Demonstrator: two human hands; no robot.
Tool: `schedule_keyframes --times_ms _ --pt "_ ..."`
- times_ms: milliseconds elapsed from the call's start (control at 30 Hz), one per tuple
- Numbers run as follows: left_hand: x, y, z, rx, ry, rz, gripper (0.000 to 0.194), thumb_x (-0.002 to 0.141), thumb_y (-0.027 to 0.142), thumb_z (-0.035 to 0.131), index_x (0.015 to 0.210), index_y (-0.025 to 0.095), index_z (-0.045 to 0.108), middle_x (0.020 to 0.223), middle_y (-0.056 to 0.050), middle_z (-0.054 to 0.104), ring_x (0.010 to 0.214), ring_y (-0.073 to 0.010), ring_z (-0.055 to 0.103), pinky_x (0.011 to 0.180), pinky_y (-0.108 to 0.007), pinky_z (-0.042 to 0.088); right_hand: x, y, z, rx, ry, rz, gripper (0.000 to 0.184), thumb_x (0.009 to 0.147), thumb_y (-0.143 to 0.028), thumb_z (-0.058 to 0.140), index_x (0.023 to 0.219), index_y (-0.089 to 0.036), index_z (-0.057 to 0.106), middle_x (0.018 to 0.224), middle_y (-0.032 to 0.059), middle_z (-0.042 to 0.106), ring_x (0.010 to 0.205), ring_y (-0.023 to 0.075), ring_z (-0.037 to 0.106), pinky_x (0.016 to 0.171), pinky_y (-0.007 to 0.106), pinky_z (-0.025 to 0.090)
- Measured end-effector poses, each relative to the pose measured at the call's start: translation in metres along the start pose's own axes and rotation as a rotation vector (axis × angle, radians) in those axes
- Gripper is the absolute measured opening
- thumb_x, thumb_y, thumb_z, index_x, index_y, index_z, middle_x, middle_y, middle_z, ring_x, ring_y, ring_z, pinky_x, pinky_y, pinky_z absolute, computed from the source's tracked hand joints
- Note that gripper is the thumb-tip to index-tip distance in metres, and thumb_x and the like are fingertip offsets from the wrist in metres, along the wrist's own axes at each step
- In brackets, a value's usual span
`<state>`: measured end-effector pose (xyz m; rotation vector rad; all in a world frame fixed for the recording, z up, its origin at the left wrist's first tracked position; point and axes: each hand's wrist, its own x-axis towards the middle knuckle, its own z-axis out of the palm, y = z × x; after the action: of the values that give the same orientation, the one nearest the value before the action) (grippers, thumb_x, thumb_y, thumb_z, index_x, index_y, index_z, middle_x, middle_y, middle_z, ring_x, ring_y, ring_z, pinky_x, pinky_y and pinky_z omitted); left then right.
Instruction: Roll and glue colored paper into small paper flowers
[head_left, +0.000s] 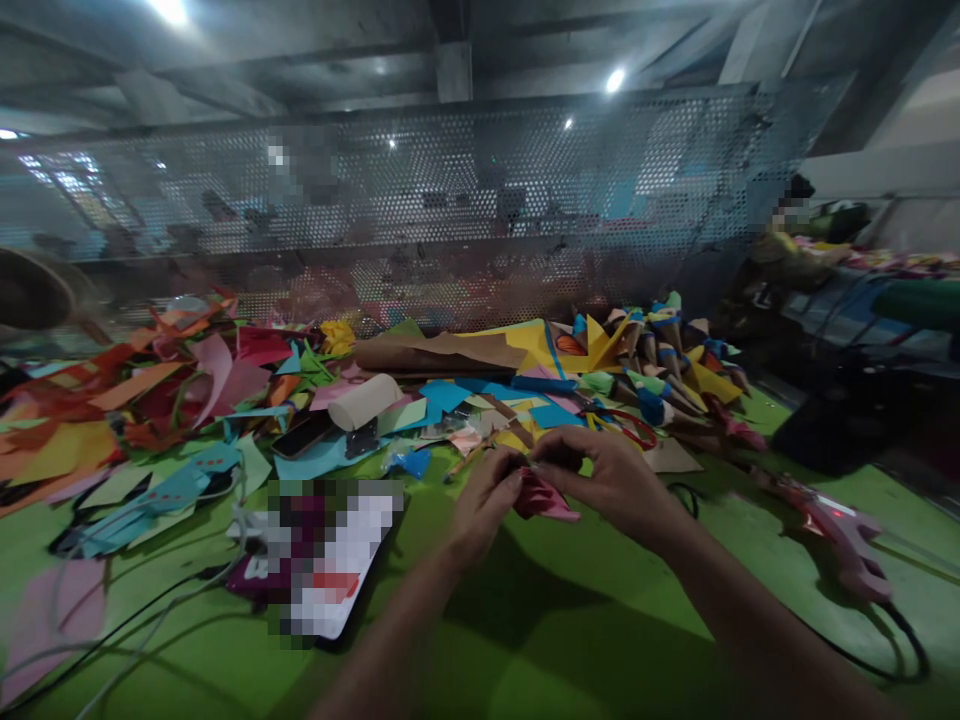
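Both my hands meet over the green table (pixel 525 640) and pinch a small folded pink paper piece (pixel 546 497). My left hand (pixel 484 510) grips its left side with curled fingers. My right hand (pixel 611 480) holds its top and right side between thumb and fingers. The paper hangs just above the table surface.
Heaps of coloured paper scraps (pixel 165 400) cover the table's far half. A pile of rolled paper cones (pixel 667 370) lies at the back right, a pink glue gun (pixel 840 530) with cord to the right, a phone (pixel 330 560) and cables to the left. A perforated metal screen (pixel 450 200) stands behind.
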<state>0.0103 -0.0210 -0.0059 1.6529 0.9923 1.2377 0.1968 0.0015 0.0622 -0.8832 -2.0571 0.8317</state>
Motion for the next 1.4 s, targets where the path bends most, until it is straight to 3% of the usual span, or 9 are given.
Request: schedule_keyframes --times_ms 367,567,900,1167,1400 --pt "0.001 0.006 -0.002 0.274 -0.066 0.120 0.025 0.097 0.038 0.035 0.092 0.021 0.053 0.093 -0.005 0.056 0.095 -0.0240 0.049 0.083 -0.038 0.037 0.000 -0.001 0.000 -0.015 -0.024 0.019 0.007 0.086 -0.024 0.068 0.088 -0.019 0.071 0.082 0.0031 0.074 0.072 0.0162 0.066 0.065 0.025 0.049" --pt "0.002 0.013 0.000 0.363 -0.069 0.107 0.023 0.097 0.033 0.038 0.078 0.022 0.044 0.081 -0.002 0.051 0.085 -0.0222 0.048 0.078 -0.037 0.034 -0.002 -0.001 0.001 -0.077 -0.040 0.011 0.006 0.086 -0.023 0.068 0.089 -0.019 0.070 0.081 0.0028 0.074 0.070 0.0166 0.065 0.065 0.027 0.049" --pt "0.002 0.016 -0.001 0.374 -0.074 0.109 0.021 0.096 0.031 0.038 0.088 0.021 0.055 0.086 -0.004 0.057 0.089 -0.0238 0.050 0.081 -0.038 0.035 -0.002 -0.003 -0.002 -0.111 -0.081 0.004 0.006 0.087 -0.025 0.069 0.085 -0.020 0.071 0.077 0.0009 0.072 0.068 0.0146 0.064 0.062 0.024 0.045" --pt "0.003 0.018 0.000 0.390 -0.052 0.102 0.021 0.094 0.028 0.039 0.091 0.020 0.058 0.090 -0.006 0.062 0.091 -0.0244 0.052 0.085 -0.040 0.039 -0.002 0.002 0.000 -0.253 -0.029 -0.029 0.009 0.089 -0.021 0.063 0.084 -0.020 0.070 0.078 0.0009 0.073 0.069 0.0151 0.065 0.063 0.025 0.043" --pt "0.001 0.008 -0.003 0.277 -0.020 0.132 0.026 0.097 0.035 0.037 0.097 0.021 0.059 0.094 -0.006 0.060 0.094 -0.0243 0.052 0.086 -0.039 0.038 -0.001 0.001 -0.003 -0.156 -0.040 -0.002 0.008 0.089 -0.026 0.066 0.086 -0.021 0.071 0.081 0.0017 0.075 0.071 0.0164 0.066 0.064 0.026 0.046"
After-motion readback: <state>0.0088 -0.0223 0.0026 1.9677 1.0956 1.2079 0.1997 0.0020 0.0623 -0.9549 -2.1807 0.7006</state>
